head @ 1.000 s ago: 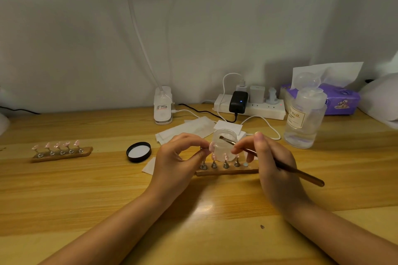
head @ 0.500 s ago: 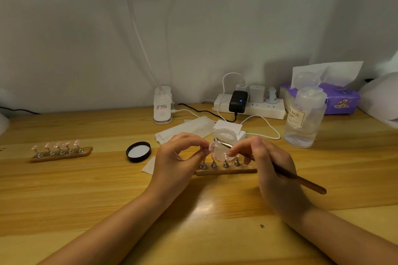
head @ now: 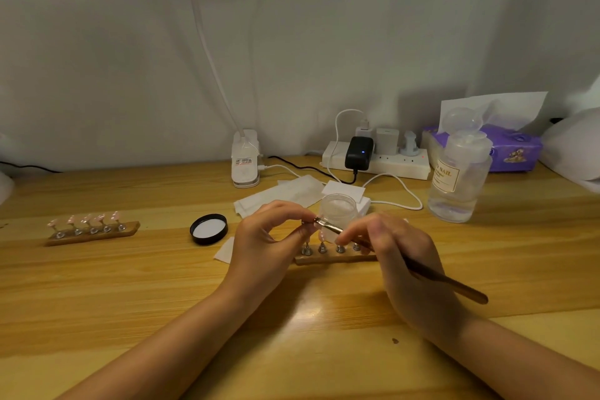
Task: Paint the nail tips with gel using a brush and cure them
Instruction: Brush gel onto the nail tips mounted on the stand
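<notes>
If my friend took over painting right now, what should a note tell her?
Left hand: pinches one nail tip on its little stand, above the near holder.
Right hand: grip on the brush; its bristles are at that tip.
Open gel jar sits behind the holder, its lid to the left.
Another holder of pink tips lies far left; whether they are cured cannot be told.
Left: finish this tip, do the others, cure.

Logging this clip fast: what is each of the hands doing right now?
Left hand: closed, pinching a nail tip between thumb and fingers.
Right hand: closed, holding the brush, bristles at that nail tip.
</notes>
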